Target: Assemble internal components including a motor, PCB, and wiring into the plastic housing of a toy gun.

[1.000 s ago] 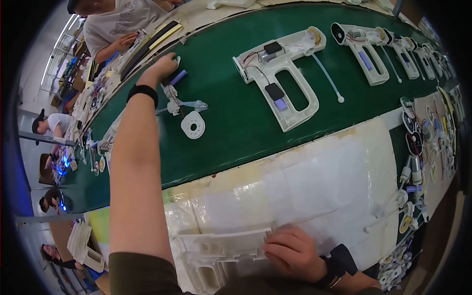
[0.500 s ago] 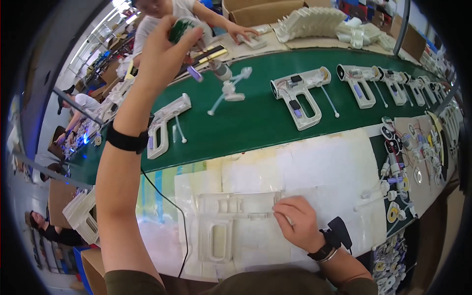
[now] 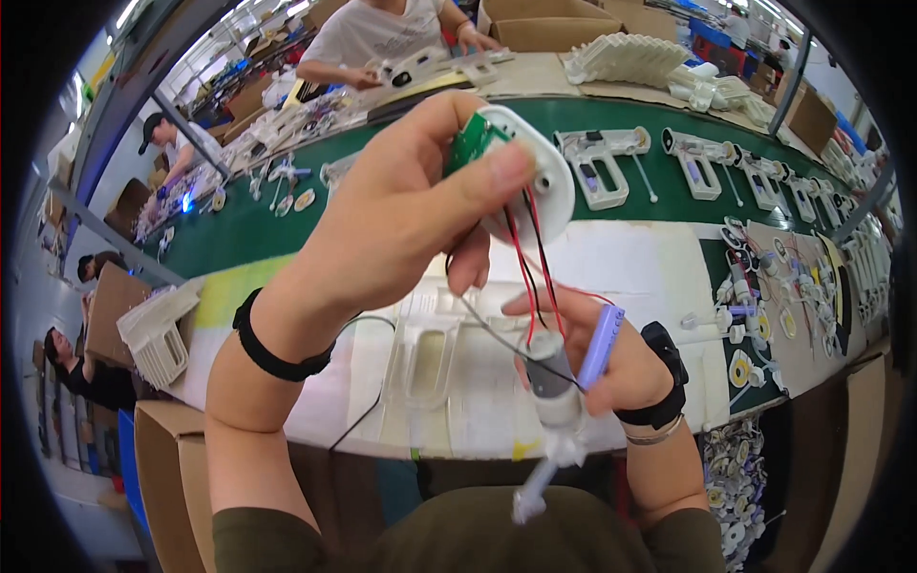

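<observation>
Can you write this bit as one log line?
left hand: holds white cover with green board | right hand: at grey motor and purple cylinder | wires: red and black, below cover

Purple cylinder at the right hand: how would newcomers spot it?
Nearer than the green belt, find the wearer's right hand. A purple cylinder slants in front of its palm, beside a grey motor. Unlike that motor, it's slim and purple.

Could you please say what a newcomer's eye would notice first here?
Probably the left hand, large in mid-picture, gripping a white cap with a green circuit board. Red and black wires run down toward a grey motor and purple cylinder at the right hand. Beyond, white housings line the green surface.
</observation>
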The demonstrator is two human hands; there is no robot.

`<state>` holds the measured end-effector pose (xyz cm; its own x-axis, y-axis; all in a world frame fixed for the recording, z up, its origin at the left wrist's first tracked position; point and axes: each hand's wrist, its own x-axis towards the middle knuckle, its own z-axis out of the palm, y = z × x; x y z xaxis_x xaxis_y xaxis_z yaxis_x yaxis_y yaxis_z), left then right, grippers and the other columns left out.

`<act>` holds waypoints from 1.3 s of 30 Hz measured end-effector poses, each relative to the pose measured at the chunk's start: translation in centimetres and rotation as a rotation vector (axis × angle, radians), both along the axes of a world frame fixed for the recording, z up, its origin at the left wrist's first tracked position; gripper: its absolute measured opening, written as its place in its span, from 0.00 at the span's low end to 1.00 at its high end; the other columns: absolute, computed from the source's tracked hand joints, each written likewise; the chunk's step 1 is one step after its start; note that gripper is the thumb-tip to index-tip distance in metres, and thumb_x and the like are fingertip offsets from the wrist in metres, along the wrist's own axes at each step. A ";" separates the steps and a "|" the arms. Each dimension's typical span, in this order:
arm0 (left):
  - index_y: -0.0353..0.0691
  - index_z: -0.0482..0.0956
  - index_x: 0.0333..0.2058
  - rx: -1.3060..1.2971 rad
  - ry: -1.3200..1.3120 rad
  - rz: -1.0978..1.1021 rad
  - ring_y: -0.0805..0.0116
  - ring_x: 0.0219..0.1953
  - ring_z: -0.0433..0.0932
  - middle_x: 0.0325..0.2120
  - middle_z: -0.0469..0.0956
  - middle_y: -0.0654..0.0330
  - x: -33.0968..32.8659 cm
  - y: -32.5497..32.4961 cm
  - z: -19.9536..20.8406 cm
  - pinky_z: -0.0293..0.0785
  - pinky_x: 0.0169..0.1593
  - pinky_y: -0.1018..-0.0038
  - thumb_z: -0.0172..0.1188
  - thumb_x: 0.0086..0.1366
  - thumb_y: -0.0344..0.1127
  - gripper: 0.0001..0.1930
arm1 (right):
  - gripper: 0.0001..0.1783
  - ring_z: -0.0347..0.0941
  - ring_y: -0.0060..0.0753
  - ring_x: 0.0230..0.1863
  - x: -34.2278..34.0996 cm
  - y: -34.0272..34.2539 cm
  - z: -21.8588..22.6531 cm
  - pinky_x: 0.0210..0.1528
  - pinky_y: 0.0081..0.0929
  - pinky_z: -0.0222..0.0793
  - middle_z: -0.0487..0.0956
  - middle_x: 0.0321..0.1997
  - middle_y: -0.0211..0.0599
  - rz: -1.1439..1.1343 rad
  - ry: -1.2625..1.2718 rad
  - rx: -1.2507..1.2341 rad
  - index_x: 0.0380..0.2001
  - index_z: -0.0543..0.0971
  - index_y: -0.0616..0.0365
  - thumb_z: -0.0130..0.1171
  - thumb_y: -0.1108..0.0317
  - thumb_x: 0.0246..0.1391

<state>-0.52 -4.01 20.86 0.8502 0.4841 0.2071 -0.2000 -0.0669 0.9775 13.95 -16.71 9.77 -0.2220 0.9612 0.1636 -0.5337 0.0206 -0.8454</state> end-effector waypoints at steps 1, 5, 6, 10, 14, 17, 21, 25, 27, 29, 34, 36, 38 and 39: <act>0.36 0.65 0.41 0.021 0.028 -0.007 0.80 0.08 0.63 0.24 0.72 0.61 -0.8 -0.5 -0.3 0.63 0.12 0.85 0.54 0.64 0.42 0.15 | 0.54 0.72 0.36 0.47 -0.6 -0.7 -0.1 0.48 0.27 0.66 0.74 0.46 0.42 0.116 0.123 0.032 0.59 0.56 0.67 0.76 0.64 0.31; 0.37 0.64 0.43 0.055 0.087 -0.092 0.81 0.11 0.63 0.25 0.71 0.61 -4.1 -1.3 -0.7 0.64 0.18 0.86 0.56 0.62 0.43 0.19 | 0.55 0.73 0.38 0.44 -3.3 -2.0 0.0 0.44 0.28 0.68 0.73 0.43 0.45 0.302 0.208 -0.052 0.60 0.54 0.67 0.76 0.66 0.31; 0.37 0.64 0.43 0.038 0.088 -0.080 0.81 0.11 0.63 0.25 0.71 0.61 -4.6 -1.4 -1.1 0.64 0.18 0.86 0.56 0.62 0.43 0.19 | 0.54 0.73 0.37 0.42 -3.7 -2.0 0.3 0.43 0.28 0.69 0.73 0.42 0.44 0.336 0.114 -0.163 0.60 0.53 0.67 0.76 0.67 0.32; 0.34 0.68 0.39 0.360 0.079 0.020 0.81 0.30 0.68 0.28 0.69 0.65 -6.7 -1.0 -1.3 0.64 0.33 0.84 0.63 0.57 0.38 0.18 | 0.32 0.72 0.34 0.31 -4.6 -1.6 -1.3 0.36 0.29 0.67 0.73 0.36 0.42 -0.496 -0.970 0.430 0.47 0.68 0.63 0.69 0.73 0.37; 0.31 0.70 0.40 0.976 0.199 0.271 0.81 0.30 0.70 0.30 0.71 0.63 -8.8 -0.4 -2.2 0.65 0.33 0.85 0.66 0.53 0.31 0.18 | 0.21 0.74 0.38 0.33 -4.5 -1.4 -0.5 0.37 0.25 0.68 0.74 0.34 0.44 -0.660 -1.208 0.394 0.38 0.72 0.62 0.66 0.76 0.38; 0.31 0.69 0.41 0.961 0.190 0.297 0.80 0.30 0.70 0.30 0.71 0.64 -9.7 0.2 -2.5 0.69 0.35 0.84 0.66 0.54 0.32 0.19 | 0.20 0.74 0.41 0.33 -4.2 -1.0 0.6 0.36 0.26 0.69 0.75 0.33 0.43 -0.638 -1.186 0.367 0.37 0.72 0.62 0.67 0.74 0.37; 0.31 0.69 0.43 0.707 0.210 0.273 0.80 0.32 0.69 0.31 0.71 0.64 -10.4 0.2 -2.9 0.67 0.36 0.84 0.66 0.54 0.36 0.22 | 0.24 0.73 0.40 0.32 -2.8 -1.1 2.9 0.36 0.26 0.68 0.75 0.32 0.41 -0.368 -1.052 0.366 0.39 0.73 0.62 0.71 0.69 0.37; 0.34 0.70 0.44 0.630 0.001 0.291 0.81 0.28 0.69 0.30 0.72 0.64 -10.8 1.0 -4.7 0.66 0.30 0.86 0.63 0.56 0.36 0.20 | 0.25 0.73 0.33 0.34 -2.3 0.0 3.7 0.38 0.24 0.67 0.75 0.33 0.39 -0.054 -0.846 0.268 0.41 0.73 0.63 0.70 0.67 0.39; 0.34 0.71 0.42 0.459 0.076 0.347 0.82 0.26 0.70 0.27 0.73 0.65 -11.0 1.8 -6.9 0.66 0.27 0.86 0.64 0.56 0.35 0.18 | 0.24 0.72 0.33 0.34 -2.8 1.6 3.0 0.38 0.24 0.67 0.75 0.33 0.41 0.029 -0.869 0.244 0.43 0.73 0.64 0.67 0.64 0.43; 0.34 0.72 0.41 0.250 0.271 0.413 0.82 0.22 0.70 0.25 0.74 0.66 -10.9 3.3 -10.3 0.65 0.23 0.85 0.64 0.56 0.35 0.17 | 0.24 0.72 0.36 0.34 -3.2 4.7 1.1 0.38 0.27 0.68 0.76 0.33 0.43 0.108 -0.946 0.112 0.43 0.73 0.65 0.65 0.63 0.45; 0.37 0.72 0.43 -0.017 0.388 0.442 0.78 0.23 0.72 0.26 0.75 0.66 -11.3 7.6 -17.6 0.69 0.26 0.81 0.60 0.59 0.36 0.15 | 0.17 0.74 0.42 0.32 -4.3 8.5 -5.8 0.37 0.30 0.69 0.77 0.34 0.42 -0.085 -1.366 0.222 0.40 0.73 0.61 0.60 0.63 0.49; 0.37 0.72 0.44 -0.063 0.317 0.440 0.77 0.25 0.73 0.28 0.75 0.65 -12.2 8.0 -17.9 0.71 0.28 0.79 0.59 0.60 0.34 0.14 | 0.17 0.72 0.48 0.38 -5.1 9.3 -5.7 0.41 0.38 0.67 0.76 0.35 0.46 -0.192 -1.536 0.245 0.35 0.73 0.63 0.59 0.61 0.48; 0.37 0.70 0.47 0.481 0.446 0.401 0.74 0.26 0.74 0.27 0.77 0.63 -12.9 9.2 -17.7 0.72 0.32 0.76 0.58 0.61 0.36 0.17 | 0.16 0.72 0.46 0.40 -5.0 10.4 -7.8 0.43 0.38 0.66 0.75 0.37 0.45 -0.411 -1.646 0.448 0.35 0.72 0.62 0.59 0.61 0.48; 0.37 0.70 0.47 0.482 0.449 0.400 0.74 0.26 0.74 0.27 0.77 0.63 -12.6 9.2 -17.8 0.72 0.32 0.76 0.58 0.61 0.36 0.17 | 0.16 0.71 0.44 0.43 -4.9 10.8 -8.7 0.45 0.39 0.65 0.74 0.40 0.44 -0.643 -1.741 0.656 0.34 0.72 0.62 0.58 0.61 0.48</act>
<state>-13.15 5.19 3.10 0.6820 0.7160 0.1493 0.3381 -0.4897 0.8037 9.07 -5.89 1.03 -0.2100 0.8437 0.4940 0.9393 0.3143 -0.1375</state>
